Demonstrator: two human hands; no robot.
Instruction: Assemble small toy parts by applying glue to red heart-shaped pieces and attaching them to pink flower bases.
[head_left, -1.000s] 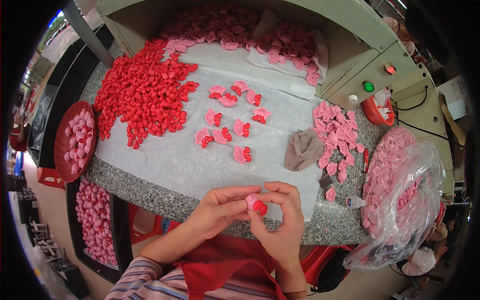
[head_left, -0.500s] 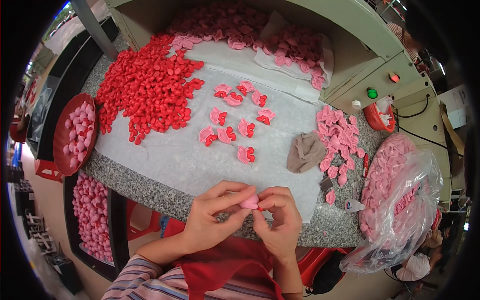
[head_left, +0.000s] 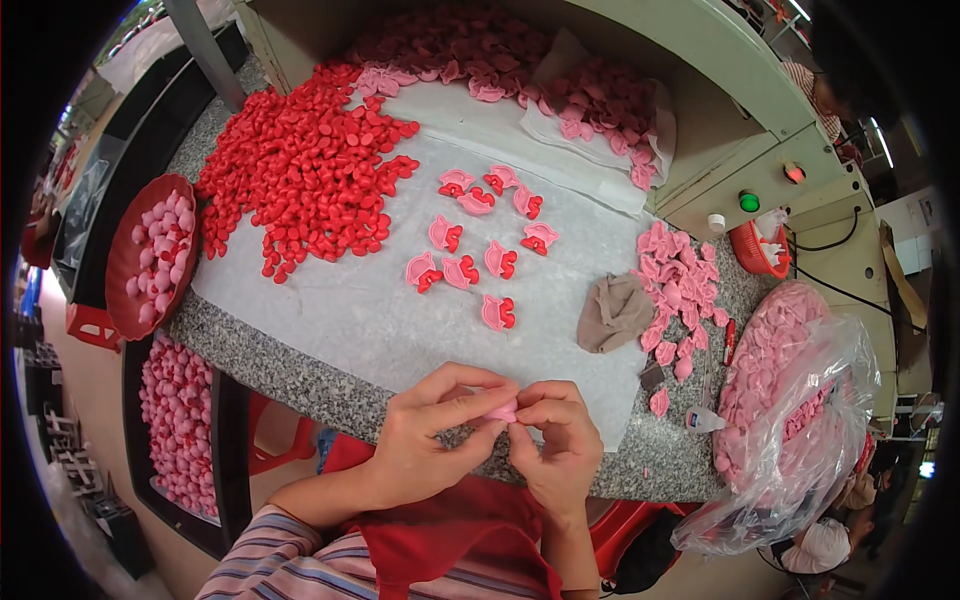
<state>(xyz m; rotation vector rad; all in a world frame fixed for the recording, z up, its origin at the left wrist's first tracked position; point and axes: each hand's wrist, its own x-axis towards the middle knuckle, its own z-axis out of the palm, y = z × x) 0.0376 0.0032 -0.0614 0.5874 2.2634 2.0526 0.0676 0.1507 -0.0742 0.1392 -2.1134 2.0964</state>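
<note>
The left hand (head_left: 435,430) and right hand (head_left: 560,435) meet above the near edge of a speckled stone surface (head_left: 310,370), the fingers of both clamped on a small pink piece (head_left: 503,411) between them; the fingertips cover most of it. Beyond, a white sheet (head_left: 350,320) carries ten scattered pink-and-red pieces (head_left: 500,260), with a large heap of red parts (head_left: 310,170) toward its far left. A crumpled grey-brown cloth (head_left: 614,314) lies on the right, just beside loose pink parts (head_left: 675,275). A small bottle (head_left: 705,420) lies on its side near a clear plastic bag (head_left: 800,430). At the far left, a red bowl (head_left: 127,300) holds pink balls (head_left: 160,245).
</note>
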